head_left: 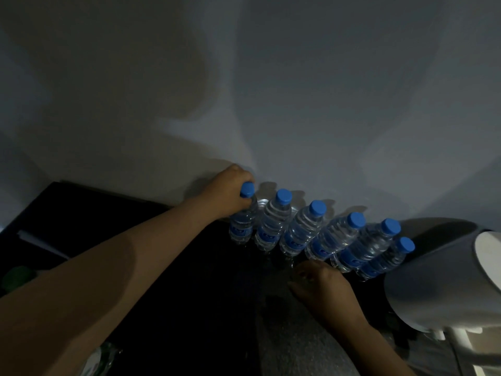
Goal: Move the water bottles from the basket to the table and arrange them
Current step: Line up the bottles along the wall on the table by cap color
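Several clear water bottles with blue caps and blue labels stand in a row on the dark table against the wall. My left hand grips the neck of the leftmost bottle, just under its cap. The rest of the row runs to the right, ending at the last bottle. My right hand lies low on the table in front of the row's middle, fingers toward the bottle bases. Dim light hides whether it touches them. The basket is not clearly in view.
A grey-white wall rises right behind the bottles. A pale rounded object sits at the right, close to the last bottle. A crumpled clear plastic thing lies at the bottom left, and something green at the left edge.
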`<state>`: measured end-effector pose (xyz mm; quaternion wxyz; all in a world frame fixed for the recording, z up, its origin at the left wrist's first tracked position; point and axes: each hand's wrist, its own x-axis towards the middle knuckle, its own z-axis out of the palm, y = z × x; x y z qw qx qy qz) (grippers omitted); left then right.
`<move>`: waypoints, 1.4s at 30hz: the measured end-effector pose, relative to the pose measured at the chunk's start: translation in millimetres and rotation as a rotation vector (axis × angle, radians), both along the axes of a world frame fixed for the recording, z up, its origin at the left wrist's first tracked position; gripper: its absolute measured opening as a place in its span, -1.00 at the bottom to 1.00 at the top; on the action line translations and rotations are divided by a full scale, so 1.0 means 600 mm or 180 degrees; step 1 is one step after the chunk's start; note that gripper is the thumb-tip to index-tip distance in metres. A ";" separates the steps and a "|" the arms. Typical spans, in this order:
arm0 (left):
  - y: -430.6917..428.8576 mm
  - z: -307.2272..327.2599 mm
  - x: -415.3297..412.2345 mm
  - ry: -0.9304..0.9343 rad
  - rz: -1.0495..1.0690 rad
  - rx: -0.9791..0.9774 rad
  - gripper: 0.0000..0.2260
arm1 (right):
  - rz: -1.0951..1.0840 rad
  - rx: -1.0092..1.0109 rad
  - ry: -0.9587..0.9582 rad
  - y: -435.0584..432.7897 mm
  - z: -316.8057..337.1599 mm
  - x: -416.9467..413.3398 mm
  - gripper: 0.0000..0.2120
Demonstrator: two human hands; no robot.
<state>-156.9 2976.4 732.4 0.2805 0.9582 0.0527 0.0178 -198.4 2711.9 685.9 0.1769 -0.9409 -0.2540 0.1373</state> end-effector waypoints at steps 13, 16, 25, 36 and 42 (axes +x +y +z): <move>-0.041 0.032 -0.121 0.0136 0.0206 0.0202 -0.52 | 0.0329 -0.0220 -0.0088 -0.010 0.036 -0.025 -0.74; -0.060 0.044 -0.156 0.0273 0.0100 0.0267 -0.60 | 0.0487 -0.0419 -0.0048 -0.024 0.044 -0.035 -0.75; -0.140 0.025 -0.266 0.0943 0.0224 0.0355 -0.57 | 0.0827 -0.0558 0.0116 -0.081 0.049 -0.083 -0.74; -0.245 0.007 -0.427 0.1191 0.0745 0.0124 -0.61 | 0.1540 -0.0298 -0.0093 -0.089 0.070 -0.121 -0.71; -0.232 0.015 -0.523 0.1164 0.1086 0.0145 -0.63 | 0.1960 -0.0117 0.0023 -0.029 0.089 -0.173 -0.79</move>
